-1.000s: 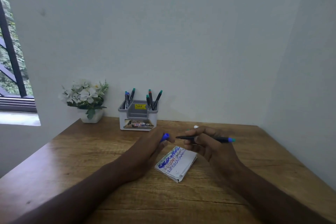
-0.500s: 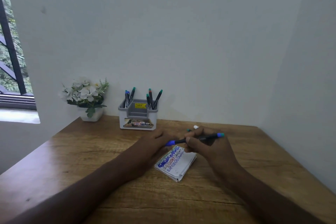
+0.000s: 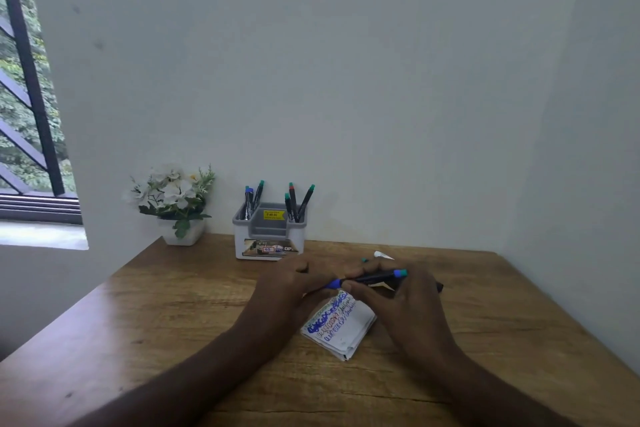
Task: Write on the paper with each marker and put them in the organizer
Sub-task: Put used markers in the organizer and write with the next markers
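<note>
Across the middle of a wood-grain worktop, both hands meeting over a folded paper. Left hand with fingers curled onto the blue cap at one end of a black marker; right hand pinching the marker's barrel, fingers clamped on it, teal end pointing toward the right edge. Marker held level just above the paper's far end, not touching the sheet. Paper lying flat near the worktop's centre, angled, covered with blue, green and reddish scribbled lines.

At the back edge, against the wall, a grey and white organizer with a yellow price sticker, holding several dark markers upright or leaning in its left and right compartments, caps blue, teal and red. Toward the back left corner, a white pot of white flowers, just beside the organizer. Behind the right hand, near the back edge, a small white object and a teal-tipped piece, partly hidden by the fingers; cannot tell what they are. Another dark marker end poking out past the right hand.

Pale plain walls closing off the back and right sides of the worktop. Off the left side, a window with dark bars and green foliage outside.
</note>
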The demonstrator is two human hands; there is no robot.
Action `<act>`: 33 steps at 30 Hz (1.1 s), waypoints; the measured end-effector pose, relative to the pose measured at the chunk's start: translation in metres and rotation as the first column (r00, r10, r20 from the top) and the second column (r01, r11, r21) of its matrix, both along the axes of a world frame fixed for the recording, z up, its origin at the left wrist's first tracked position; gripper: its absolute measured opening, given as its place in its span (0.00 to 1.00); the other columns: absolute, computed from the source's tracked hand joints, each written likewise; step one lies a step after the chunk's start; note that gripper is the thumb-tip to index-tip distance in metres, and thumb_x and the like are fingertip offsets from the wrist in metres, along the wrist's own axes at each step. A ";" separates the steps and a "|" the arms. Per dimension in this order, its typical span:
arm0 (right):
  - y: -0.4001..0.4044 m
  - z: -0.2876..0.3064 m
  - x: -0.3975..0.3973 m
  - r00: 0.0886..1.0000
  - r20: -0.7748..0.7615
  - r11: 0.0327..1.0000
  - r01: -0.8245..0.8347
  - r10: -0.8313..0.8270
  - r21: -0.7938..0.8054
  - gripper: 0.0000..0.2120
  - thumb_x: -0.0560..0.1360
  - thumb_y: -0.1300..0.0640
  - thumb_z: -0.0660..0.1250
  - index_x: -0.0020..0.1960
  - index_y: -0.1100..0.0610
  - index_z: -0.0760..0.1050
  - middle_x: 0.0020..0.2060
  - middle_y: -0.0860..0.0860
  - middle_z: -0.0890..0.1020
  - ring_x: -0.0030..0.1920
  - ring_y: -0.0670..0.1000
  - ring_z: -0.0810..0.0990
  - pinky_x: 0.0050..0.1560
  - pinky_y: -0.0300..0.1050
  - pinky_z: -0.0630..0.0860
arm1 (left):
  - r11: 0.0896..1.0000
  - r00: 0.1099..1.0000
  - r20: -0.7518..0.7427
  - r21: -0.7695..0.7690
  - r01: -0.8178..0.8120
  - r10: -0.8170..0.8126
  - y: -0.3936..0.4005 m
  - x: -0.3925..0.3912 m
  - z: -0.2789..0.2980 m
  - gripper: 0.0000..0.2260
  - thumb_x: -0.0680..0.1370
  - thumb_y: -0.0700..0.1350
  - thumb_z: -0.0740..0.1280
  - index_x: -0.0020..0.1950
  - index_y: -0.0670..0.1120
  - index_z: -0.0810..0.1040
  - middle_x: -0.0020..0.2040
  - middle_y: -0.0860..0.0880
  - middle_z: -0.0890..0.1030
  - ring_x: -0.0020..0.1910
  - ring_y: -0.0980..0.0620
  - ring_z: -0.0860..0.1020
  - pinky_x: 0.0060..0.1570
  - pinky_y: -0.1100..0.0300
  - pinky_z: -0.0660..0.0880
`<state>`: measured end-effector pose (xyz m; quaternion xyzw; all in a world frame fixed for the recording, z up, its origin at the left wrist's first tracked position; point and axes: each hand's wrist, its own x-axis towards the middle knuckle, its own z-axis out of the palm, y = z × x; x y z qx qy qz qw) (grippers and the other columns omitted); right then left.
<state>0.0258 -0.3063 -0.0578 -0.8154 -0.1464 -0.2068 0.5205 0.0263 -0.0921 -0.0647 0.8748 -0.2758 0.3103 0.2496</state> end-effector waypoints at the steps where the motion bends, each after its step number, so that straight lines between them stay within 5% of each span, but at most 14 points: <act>1: 0.001 -0.003 0.003 1.000 0.002 1.000 0.007 -0.007 0.002 0.12 0.67 0.45 0.81 0.48 0.47 0.88 0.42 0.37 0.89 0.48 0.37 0.86 0.53 0.36 0.83 | 1.000 1.000 0.008 0.001 -0.008 0.008 -0.001 -0.001 0.000 0.11 0.77 0.45 0.77 0.59 0.54 0.87 0.44 0.63 0.72 0.42 0.64 0.70 0.40 0.71 0.62; 4: 0.005 -0.006 0.004 0.999 -0.010 0.997 0.051 -0.051 -0.056 0.17 0.68 0.42 0.80 0.52 0.49 0.88 0.46 0.40 0.88 0.48 0.40 0.86 0.52 0.34 0.82 | 0.999 0.999 -0.042 0.047 -0.004 0.006 -0.002 -0.001 0.000 0.10 0.79 0.47 0.74 0.59 0.57 0.86 0.47 0.60 0.80 0.44 0.61 0.75 0.41 0.70 0.68; 8: 0.011 -0.004 -0.003 0.999 0.041 0.991 0.029 -0.023 -0.131 0.13 0.70 0.44 0.79 0.52 0.41 0.83 0.43 0.31 0.83 0.45 0.37 0.84 0.43 0.25 0.76 | 0.999 0.992 -0.124 0.045 0.008 -0.003 -0.009 0.000 0.001 0.13 0.82 0.49 0.69 0.67 0.58 0.80 0.58 0.60 0.82 0.53 0.61 0.80 0.53 0.64 0.77; 14: 0.008 -0.003 -0.002 0.999 -0.029 0.999 -0.043 0.043 -0.016 0.09 0.74 0.46 0.77 0.53 0.43 0.82 0.41 0.41 0.87 0.45 0.39 0.85 0.45 0.37 0.84 | 0.997 0.994 -0.099 -0.059 -0.046 0.040 0.007 0.008 -0.003 0.05 0.81 0.50 0.72 0.55 0.56 0.79 0.47 0.67 0.75 0.47 0.65 0.78 0.44 0.72 0.75; 21: 0.006 -0.005 0.004 0.985 -0.146 0.996 -0.088 0.090 0.017 0.03 0.77 0.50 0.75 0.49 0.49 0.84 0.38 0.48 0.88 0.39 0.45 0.87 0.39 0.38 0.84 | 0.964 0.976 -0.089 -0.162 -0.212 0.200 0.016 0.017 -0.003 0.04 0.82 0.54 0.67 0.50 0.59 0.82 0.44 0.62 0.81 0.45 0.62 0.79 0.44 0.62 0.78; 26: 0.003 -0.004 0.009 0.943 -0.268 0.967 -0.141 0.196 0.210 0.04 0.79 0.56 0.73 0.47 0.56 0.84 0.39 0.55 0.88 0.40 0.56 0.87 0.46 0.50 0.87 | 0.825 0.848 0.019 -0.246 -0.509 0.530 0.042 0.034 0.026 0.05 0.82 0.57 0.65 0.52 0.58 0.75 0.40 0.61 0.76 0.38 0.61 0.75 0.33 0.60 0.72; 29: 0.001 -0.004 0.010 0.933 -0.284 0.953 -0.146 0.222 0.267 0.05 0.79 0.57 0.73 0.48 0.58 0.84 0.40 0.57 0.88 0.39 0.52 0.85 0.43 0.45 0.86 | 0.731 0.743 0.062 -0.247 -0.636 0.666 0.064 0.062 0.051 0.10 0.84 0.59 0.60 0.55 0.54 0.75 0.41 0.50 0.79 0.41 0.48 0.79 0.35 0.52 0.79; 33: 0.001 -0.006 0.012 0.925 -0.304 0.952 -0.149 0.230 0.268 0.04 0.79 0.58 0.72 0.48 0.58 0.84 0.40 0.56 0.88 0.38 0.51 0.85 0.42 0.42 0.85 | 0.654 0.671 0.019 -0.251 -0.714 0.741 0.081 0.088 0.076 0.12 0.84 0.57 0.61 0.57 0.50 0.78 0.45 0.47 0.84 0.47 0.43 0.80 0.39 0.47 0.81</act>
